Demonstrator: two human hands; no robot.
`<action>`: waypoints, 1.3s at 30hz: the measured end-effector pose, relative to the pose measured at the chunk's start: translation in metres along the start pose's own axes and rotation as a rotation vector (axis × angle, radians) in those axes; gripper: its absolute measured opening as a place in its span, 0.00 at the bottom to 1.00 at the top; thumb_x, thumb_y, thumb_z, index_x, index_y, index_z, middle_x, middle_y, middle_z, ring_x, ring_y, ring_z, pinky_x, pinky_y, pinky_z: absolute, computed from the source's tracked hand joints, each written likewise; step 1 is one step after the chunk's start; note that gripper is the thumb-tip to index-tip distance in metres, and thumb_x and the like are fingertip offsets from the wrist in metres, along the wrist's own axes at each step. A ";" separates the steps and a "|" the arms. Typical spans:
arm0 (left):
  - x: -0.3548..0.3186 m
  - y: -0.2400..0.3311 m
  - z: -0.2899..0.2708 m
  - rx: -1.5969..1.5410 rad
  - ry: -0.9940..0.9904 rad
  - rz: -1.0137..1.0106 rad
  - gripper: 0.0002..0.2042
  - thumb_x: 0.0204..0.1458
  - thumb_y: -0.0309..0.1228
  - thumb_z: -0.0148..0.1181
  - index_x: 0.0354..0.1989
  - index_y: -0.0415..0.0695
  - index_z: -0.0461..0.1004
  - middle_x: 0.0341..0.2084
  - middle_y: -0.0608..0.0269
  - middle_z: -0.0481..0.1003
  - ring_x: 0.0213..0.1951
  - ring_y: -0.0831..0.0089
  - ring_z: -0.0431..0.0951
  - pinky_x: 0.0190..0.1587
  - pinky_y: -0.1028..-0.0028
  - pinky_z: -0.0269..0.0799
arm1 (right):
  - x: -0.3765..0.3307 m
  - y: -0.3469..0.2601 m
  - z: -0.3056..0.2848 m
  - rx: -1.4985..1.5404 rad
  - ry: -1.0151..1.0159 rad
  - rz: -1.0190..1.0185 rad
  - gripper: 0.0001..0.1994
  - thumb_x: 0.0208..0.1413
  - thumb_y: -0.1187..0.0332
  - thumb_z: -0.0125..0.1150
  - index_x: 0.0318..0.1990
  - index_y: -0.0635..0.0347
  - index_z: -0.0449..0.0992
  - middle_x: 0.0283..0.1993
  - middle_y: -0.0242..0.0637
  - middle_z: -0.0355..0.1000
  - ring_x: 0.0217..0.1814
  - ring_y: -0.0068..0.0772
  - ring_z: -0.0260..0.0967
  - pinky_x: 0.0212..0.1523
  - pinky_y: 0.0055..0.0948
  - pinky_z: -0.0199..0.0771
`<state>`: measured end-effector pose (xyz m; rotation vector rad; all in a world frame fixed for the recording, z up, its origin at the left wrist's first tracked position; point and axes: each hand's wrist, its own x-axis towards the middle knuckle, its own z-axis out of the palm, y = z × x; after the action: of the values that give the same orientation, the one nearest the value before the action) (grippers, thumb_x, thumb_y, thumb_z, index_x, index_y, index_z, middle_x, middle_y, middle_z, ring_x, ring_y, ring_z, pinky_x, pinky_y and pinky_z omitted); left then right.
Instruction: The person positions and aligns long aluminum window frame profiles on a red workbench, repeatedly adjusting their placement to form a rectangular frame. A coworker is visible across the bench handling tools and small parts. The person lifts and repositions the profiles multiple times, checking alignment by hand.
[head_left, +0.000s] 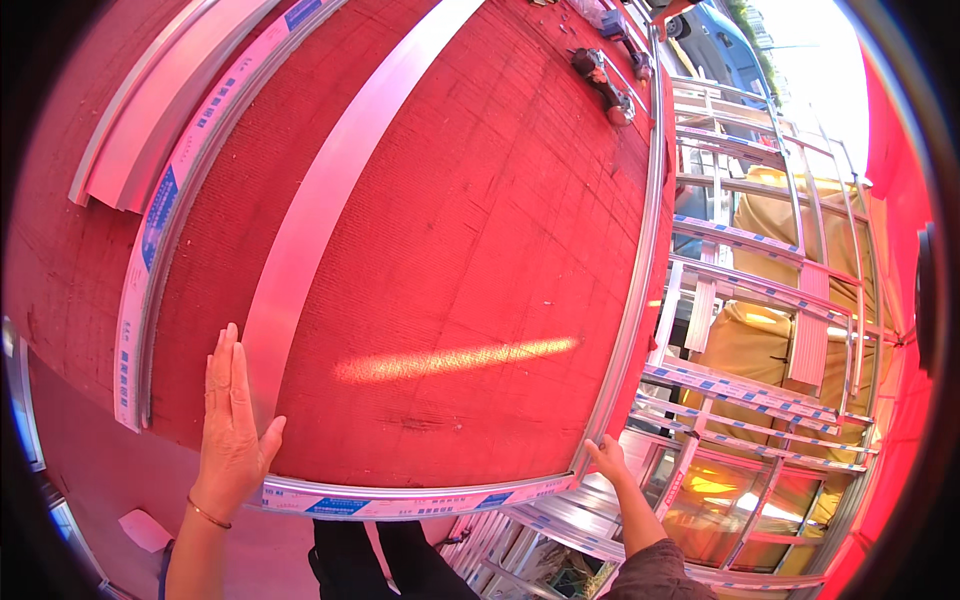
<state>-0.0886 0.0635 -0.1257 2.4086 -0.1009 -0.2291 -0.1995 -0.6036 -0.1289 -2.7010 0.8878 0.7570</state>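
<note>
Hands point(232, 430) point(607, 460) by bar point(420, 503); blue lettering point(345, 505) perhaps illegible

The left hand point(230, 425) was flat, fingers extended forward, thumb apart; the right hand point(606, 460) was partly curled, its forearm point(638, 515) slanting.

Printed characters run in dark blue along the whitish film on the long profile point(172, 180), from nearly nine o'clock up to eleven, broken by solid blue blocks at half past nine and eleven. The near profile point(415, 503), between half past seven and half past five, bears the same kind of lettering, with blue blocks at seven and six. Toward three and four o'clock, blue print repeats on the upper bar point(738, 236) and lower bar point(740, 397), too small to read.
</note>
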 end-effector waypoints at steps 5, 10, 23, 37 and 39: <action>-0.002 -0.007 0.007 0.003 -0.026 -0.042 0.46 0.44 0.21 0.62 0.72 0.41 0.40 0.71 0.46 0.42 0.73 0.53 0.42 0.72 0.56 0.38 | 0.002 -0.011 -0.009 0.004 -0.050 -0.037 0.21 0.56 0.53 0.64 0.35 0.68 0.74 0.24 0.42 0.74 0.25 0.32 0.73 0.27 0.32 0.72; 0.001 -0.004 0.005 -0.012 0.003 0.003 0.42 0.48 0.24 0.58 0.71 0.39 0.41 0.70 0.45 0.45 0.72 0.51 0.46 0.72 0.54 0.41 | 0.003 -0.013 -0.005 -0.052 -0.008 -0.086 0.25 0.55 0.48 0.61 0.32 0.69 0.74 0.23 0.45 0.74 0.26 0.38 0.76 0.29 0.35 0.74; -0.001 0.008 0.007 0.028 0.102 0.049 0.38 0.56 0.32 0.54 0.72 0.39 0.39 0.71 0.47 0.45 0.71 0.50 0.46 0.71 0.59 0.44 | 0.007 0.000 -0.001 -0.010 0.081 -0.127 0.29 0.52 0.43 0.61 0.26 0.68 0.71 0.22 0.52 0.72 0.26 0.49 0.74 0.30 0.44 0.70; -0.008 0.024 0.009 0.419 0.114 0.094 0.35 0.59 0.31 0.50 0.72 0.39 0.41 0.71 0.52 0.45 0.72 0.57 0.45 0.72 0.56 0.38 | -0.011 -0.005 0.012 -0.015 0.327 -0.070 0.30 0.48 0.42 0.64 0.27 0.68 0.73 0.29 0.57 0.73 0.37 0.61 0.72 0.37 0.52 0.70; -0.008 0.027 0.009 0.489 0.080 0.039 0.37 0.59 0.33 0.53 0.72 0.39 0.40 0.71 0.54 0.45 0.72 0.58 0.45 0.70 0.54 0.42 | -0.014 -0.005 0.016 0.040 0.386 -0.047 0.29 0.47 0.43 0.66 0.27 0.67 0.73 0.30 0.57 0.74 0.38 0.61 0.73 0.39 0.52 0.70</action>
<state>-0.0986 0.0386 -0.1130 2.8950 -0.1844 -0.0955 -0.2127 -0.5869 -0.1354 -2.8688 0.8986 0.2040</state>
